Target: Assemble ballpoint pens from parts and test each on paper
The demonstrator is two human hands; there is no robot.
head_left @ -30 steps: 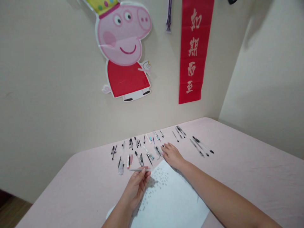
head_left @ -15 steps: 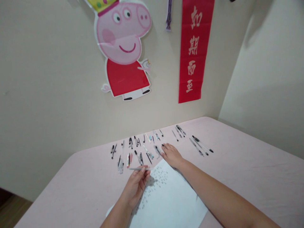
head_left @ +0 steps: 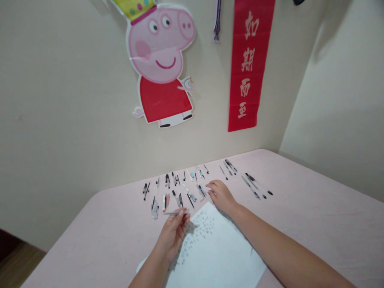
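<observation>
The person's left hand (head_left: pixel 174 236) is raised just above the near left part of a white sheet of paper covered in small dark scribbles (head_left: pixel 216 252), its fingers curled and its fingertips pinching one end of a thin, pale pen refill tube (head_left: pixel 175 213), which lies level and points out to the left. The right hand (head_left: pixel 220 195) reaches further forward, palm down with its fingers loosely spread, resting at the far corner of the paper; it grips nothing, and its fingertips lie right beside a scatter of small black and clear pen parts (head_left: pixel 177 188). These parts are laid out in rough rows on a pale pink tablecloth (head_left: pixel 315 224), just beyond the paper and close to the wall. To the right, a little apart from that scatter, a few whole black and clear ballpoint pens (head_left: pixel 256 185) lie at a slant. The table sits in the corner of a room with cream walls. On the wall behind it hang a large pink cartoon pig cut-out in a red dress (head_left: pixel 162 64) and, to its right, a long red banner with pale Chinese characters (head_left: pixel 250 64).
</observation>
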